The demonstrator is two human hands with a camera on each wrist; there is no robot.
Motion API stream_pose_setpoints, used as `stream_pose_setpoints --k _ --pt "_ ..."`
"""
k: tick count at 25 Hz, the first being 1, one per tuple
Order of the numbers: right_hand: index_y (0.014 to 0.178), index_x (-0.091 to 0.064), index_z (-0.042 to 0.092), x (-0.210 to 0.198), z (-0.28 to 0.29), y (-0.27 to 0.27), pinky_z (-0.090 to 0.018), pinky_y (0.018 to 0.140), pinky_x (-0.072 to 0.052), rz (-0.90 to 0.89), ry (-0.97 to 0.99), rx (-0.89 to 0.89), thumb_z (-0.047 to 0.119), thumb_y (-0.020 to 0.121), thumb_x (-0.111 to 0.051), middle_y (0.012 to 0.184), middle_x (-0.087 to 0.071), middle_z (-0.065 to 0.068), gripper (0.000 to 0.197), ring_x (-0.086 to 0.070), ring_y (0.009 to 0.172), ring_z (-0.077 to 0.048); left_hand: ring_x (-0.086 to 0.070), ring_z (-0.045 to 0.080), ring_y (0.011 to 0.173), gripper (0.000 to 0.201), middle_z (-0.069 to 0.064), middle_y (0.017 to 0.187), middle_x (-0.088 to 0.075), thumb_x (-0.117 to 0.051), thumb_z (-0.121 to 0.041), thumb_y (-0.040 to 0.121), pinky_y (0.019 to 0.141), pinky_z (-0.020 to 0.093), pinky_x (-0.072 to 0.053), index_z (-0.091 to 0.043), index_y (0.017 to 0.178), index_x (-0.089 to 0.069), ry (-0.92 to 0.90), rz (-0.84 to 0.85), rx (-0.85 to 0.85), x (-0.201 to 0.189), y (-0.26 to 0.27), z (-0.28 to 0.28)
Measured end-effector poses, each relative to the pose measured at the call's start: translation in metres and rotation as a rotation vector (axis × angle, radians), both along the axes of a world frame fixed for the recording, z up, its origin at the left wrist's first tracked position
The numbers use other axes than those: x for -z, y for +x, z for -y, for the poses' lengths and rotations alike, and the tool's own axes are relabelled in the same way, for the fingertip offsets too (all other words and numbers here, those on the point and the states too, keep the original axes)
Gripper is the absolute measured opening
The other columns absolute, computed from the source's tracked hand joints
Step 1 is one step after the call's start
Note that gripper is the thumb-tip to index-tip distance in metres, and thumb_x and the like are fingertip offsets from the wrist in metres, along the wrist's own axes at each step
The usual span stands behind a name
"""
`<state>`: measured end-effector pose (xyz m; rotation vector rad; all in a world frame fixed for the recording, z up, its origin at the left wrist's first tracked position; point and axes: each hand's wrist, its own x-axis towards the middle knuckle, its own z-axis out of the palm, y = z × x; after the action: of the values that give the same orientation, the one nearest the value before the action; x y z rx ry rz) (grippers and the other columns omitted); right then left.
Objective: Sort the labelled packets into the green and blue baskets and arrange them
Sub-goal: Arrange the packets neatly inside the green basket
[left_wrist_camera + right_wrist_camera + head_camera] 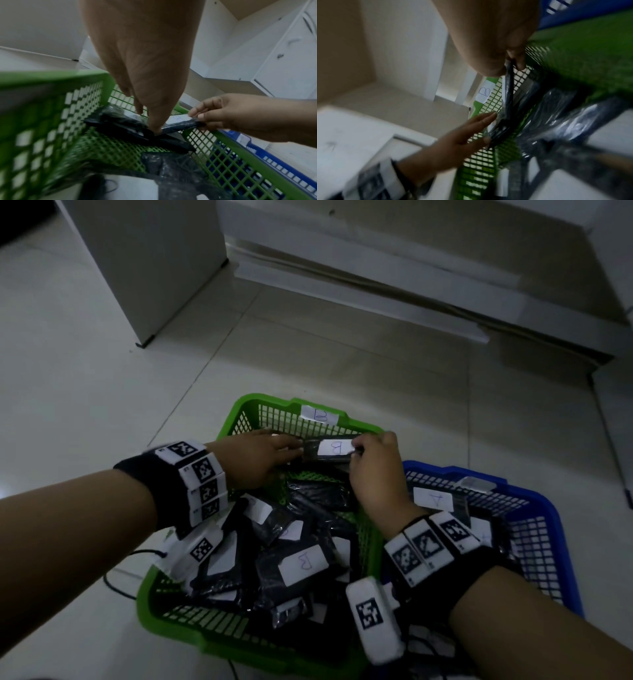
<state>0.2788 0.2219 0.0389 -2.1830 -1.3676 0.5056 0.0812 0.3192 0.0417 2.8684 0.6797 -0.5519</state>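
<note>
A black packet with a white B label is held above the far end of the green basket, whose far rim carries a B tag. My right hand pinches the packet's right end; in the right wrist view thumb and finger clamp its edge. My left hand lies flat with straight fingers touching the packet's left end, and its fingertips press on black packets there. Several labelled packets are heaped in the near part of the green basket. The blue basket at right holds A-labelled packets.
Both baskets sit side by side on a pale tiled floor. A white cabinet stands at the back left and a low white furniture base runs across the back. A thin black cable lies left of the green basket.
</note>
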Motion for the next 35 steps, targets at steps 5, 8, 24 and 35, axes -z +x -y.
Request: stream_pose_setpoints --k 5,8,24,35 --pt "0.127 -0.059 0.021 0.013 0.003 -0.002 -0.037 0.088 -0.043 0.386 -0.192 -0.463 0.006 0.091 -0.052 0.118 -0.047 -0.012 0.040 -0.039 0.117 -0.032 -0.007 0.016 0.146 0.064 -0.004 0.160 0.000 -0.037 -0.037 0.099 0.119 0.044 -0.012 -0.021 0.151 -0.003 -0.070 -0.111 -0.002 0.002 0.019 0.007" --pt "0.126 -0.060 0.018 0.015 0.002 -0.002 -0.031 0.084 -0.037 0.357 -0.131 -0.496 0.002 0.090 -0.051 0.116 -0.050 -0.012 0.041 -0.041 0.115 -0.031 -0.037 0.025 0.131 0.055 0.009 0.148 -0.034 -0.051 -0.027 0.092 0.108 0.034 -0.033 -0.016 0.143 -0.036 -0.044 0.078 0.001 -0.005 0.014 0.007" --pt "0.109 -0.049 0.010 0.011 -0.003 -0.047 -0.033 0.057 -0.036 0.486 -0.141 -0.688 0.014 0.085 -0.060 0.106 -0.056 -0.010 0.026 -0.056 0.094 -0.030 -0.056 0.014 0.105 0.033 -0.007 0.113 -0.060 -0.067 -0.028 0.079 0.088 0.031 -0.048 -0.029 0.111 -0.062 -0.246 -0.109 -0.091 -0.027 -0.030 0.015" --pt "0.115 -0.048 0.014 0.017 0.004 -0.051 -0.033 0.072 -0.046 0.187 -0.236 -0.611 0.029 0.082 -0.069 0.110 -0.052 -0.010 0.042 -0.054 0.100 -0.028 -0.056 0.006 0.079 0.021 -0.009 0.091 -0.063 -0.072 -0.015 0.073 0.069 0.016 -0.043 -0.023 0.092 -0.067 -0.256 0.438 -0.279 -0.037 -0.067 0.006"
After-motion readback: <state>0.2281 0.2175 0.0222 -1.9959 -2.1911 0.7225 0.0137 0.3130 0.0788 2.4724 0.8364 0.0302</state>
